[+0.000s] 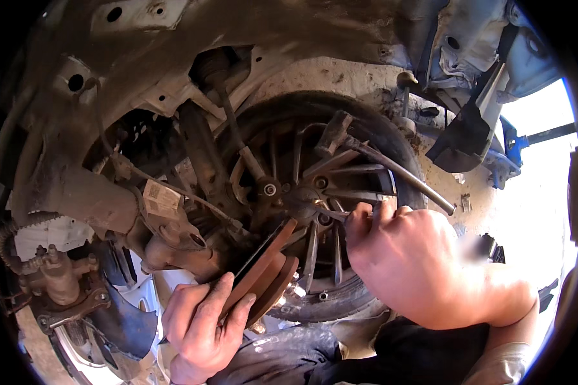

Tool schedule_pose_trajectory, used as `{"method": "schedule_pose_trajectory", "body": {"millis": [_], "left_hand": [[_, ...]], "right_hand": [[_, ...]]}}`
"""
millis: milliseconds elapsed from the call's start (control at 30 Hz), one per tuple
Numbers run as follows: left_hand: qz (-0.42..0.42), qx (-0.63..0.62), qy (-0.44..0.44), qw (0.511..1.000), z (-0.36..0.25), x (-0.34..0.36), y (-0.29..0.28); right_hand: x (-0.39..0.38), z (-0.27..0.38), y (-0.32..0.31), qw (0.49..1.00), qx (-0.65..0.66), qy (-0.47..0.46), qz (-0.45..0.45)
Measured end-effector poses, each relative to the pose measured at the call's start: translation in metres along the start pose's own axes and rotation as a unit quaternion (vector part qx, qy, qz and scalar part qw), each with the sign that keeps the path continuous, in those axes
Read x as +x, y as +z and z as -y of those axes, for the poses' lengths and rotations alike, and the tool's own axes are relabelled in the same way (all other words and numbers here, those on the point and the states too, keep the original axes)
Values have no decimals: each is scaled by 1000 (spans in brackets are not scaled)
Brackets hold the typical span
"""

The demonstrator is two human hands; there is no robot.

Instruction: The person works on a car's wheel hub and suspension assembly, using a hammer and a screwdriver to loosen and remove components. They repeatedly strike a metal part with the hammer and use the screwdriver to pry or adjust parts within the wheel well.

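My left hand (202,327) is curled over the lower edge of a rusty brake disc (270,276), which stands tilted, its rim toward me. My right hand (417,266) is closed in a fist around a thin metal tool (327,212). The tool points left, toward the hub area above the disc; its far end is dark and its exact kind cannot be told. Behind both hands a spoked wheel with a tyre (321,96) lies on the ground. Across it rests a hammer (404,170), head at upper left, handle slanting toward my right hand.
A brake caliper (61,279) is at the left. A driveshaft (237,135) and a strut (202,154) cross the wheel arch (154,58). A blue metal stand (507,154) is at the right, beside a dark plastic flap (462,138). My legs (289,353) are below.
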State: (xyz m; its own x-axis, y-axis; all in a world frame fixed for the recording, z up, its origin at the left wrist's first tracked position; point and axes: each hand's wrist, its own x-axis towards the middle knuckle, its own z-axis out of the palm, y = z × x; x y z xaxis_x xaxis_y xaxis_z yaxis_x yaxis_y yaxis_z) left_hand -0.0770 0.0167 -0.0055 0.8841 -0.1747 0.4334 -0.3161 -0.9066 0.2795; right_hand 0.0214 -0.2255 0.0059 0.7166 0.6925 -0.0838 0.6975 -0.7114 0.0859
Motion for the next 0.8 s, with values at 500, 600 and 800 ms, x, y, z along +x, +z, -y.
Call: {"method": "schedule_pose_trajectory", "body": {"millis": [500,600,800], "left_hand": [[-55,73,12,996,6,-4,10],[-54,71,-3,996,7,-8,10],[-47,77,-43,995,0,-15,9]], "right_hand": [[-25,-22,21,998,43,15,31],[-46,-34,12,994,87,63,35],[-83,-59,102,946,308,78,58]]}}
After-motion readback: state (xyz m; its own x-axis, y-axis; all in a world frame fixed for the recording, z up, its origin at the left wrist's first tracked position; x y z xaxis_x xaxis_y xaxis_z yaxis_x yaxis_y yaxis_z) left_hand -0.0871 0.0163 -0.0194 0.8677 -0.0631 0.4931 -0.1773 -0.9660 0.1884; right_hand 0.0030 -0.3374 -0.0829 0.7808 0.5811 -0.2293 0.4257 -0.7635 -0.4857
